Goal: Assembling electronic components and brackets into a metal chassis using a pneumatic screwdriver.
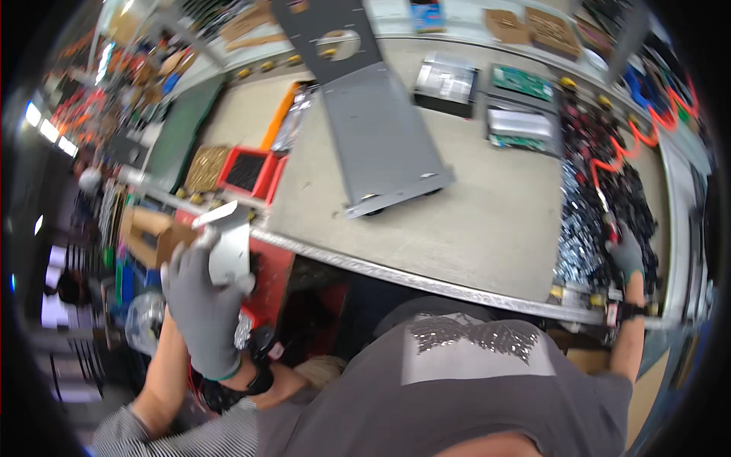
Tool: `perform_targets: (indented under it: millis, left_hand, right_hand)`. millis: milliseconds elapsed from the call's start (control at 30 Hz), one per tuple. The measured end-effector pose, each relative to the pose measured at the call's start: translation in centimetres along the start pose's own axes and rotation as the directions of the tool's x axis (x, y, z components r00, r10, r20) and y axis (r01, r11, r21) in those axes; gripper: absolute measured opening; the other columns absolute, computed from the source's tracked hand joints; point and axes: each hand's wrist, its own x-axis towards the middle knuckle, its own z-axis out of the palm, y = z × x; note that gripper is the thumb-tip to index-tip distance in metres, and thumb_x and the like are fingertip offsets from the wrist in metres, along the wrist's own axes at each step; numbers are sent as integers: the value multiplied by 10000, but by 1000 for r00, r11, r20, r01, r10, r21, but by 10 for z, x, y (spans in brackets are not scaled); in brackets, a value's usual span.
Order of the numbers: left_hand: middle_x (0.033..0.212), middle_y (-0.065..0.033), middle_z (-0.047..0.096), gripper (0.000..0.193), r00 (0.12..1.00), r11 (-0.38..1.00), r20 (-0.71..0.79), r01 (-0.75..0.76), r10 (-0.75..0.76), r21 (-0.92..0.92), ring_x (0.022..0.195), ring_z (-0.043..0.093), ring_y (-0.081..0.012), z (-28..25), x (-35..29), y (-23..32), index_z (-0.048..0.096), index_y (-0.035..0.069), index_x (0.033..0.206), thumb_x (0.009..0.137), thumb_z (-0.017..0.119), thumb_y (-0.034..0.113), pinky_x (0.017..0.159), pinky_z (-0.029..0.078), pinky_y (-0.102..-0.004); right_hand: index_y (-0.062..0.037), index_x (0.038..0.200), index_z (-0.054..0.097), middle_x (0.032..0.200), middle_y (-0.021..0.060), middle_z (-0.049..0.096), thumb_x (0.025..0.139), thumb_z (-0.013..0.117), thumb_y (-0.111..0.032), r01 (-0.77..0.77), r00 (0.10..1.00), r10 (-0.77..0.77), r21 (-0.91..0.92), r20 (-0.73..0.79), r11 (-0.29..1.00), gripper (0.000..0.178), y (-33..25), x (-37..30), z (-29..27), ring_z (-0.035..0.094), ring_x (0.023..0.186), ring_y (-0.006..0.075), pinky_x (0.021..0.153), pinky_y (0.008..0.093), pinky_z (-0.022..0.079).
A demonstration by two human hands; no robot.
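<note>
One long grey metal panel (384, 129) lies aslant on a pale worktop (495, 228), flanked by red bins (266, 175) and dark hardware heaps (577, 236). Gloved left hand (202, 305) grips a bent metal piece (231, 255) off the near edge; gloved right hand (627, 255) closes on a red-ended tool (612, 231). Leftward, a cluttered room (126, 84), strip lights (49, 132) bright.

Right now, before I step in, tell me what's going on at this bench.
A person in grey gloves works at the bench. Their left hand holds a bent sheet-metal bracket near its front edge, beside a striped-sleeved arm, apparently a co-worker's. Their right hand is at a red-handled tool on the right; blur hides whether it is gripped. A long grey sheet-metal panel lies on the bench, touched by neither hand.
</note>
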Motion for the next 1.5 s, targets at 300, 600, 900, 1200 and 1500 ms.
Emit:
perform_targets:
  millis: [300,600,900,1200,1500]
  left_hand:
    - [760,-83,568,220,962,755,272,171,10,-633,709,580,-232,51,-12,-19,662,11,826,645,785,23,645,460,-335]
    - [846,-69,614,198,402,151,-188,-676,896,-721,800,596,-276,66,11,207,669,121,960,793,722,215,718,444,-381]
    - [879,-50,587,196,175,64,-135,-811,975,-581,822,601,-246,141,-25,300,631,157,1032,853,642,237,719,422,-379]
    - [1078,-148,636,577,457,163,-267,-706,848,-689,926,619,-302,119,9,279,564,100,1325,812,727,308,836,482,-396]
    - [1178,-105,647,584,889,309,-63,-224,454,-924,944,605,-167,121,60,203,531,35,1357,819,729,145,834,505,-300]
  right_hand:
    - [-126,1405,450,1154,183,618,759,688,-355,13,998,-13,-13,-58,1000,726,-29,-5,-20,609,1068,353,935,412,474]
    - [-77,1450,386,1117,208,634,793,665,-383,-125,989,118,-89,-88,988,777,-52,15,-27,615,1055,371,915,445,485]
    - [-140,1335,516,1126,121,611,800,689,-256,302,915,-335,-170,-224,938,574,-170,25,-52,595,1086,316,913,431,489]
    - [-169,1454,401,1407,128,476,652,811,-293,615,774,-633,-212,-20,759,909,-288,104,-36,459,1293,342,1026,431,423]
    - [-81,1368,509,1236,184,574,608,837,-459,621,779,-625,81,50,780,910,-286,95,-69,546,1164,347,981,411,451]
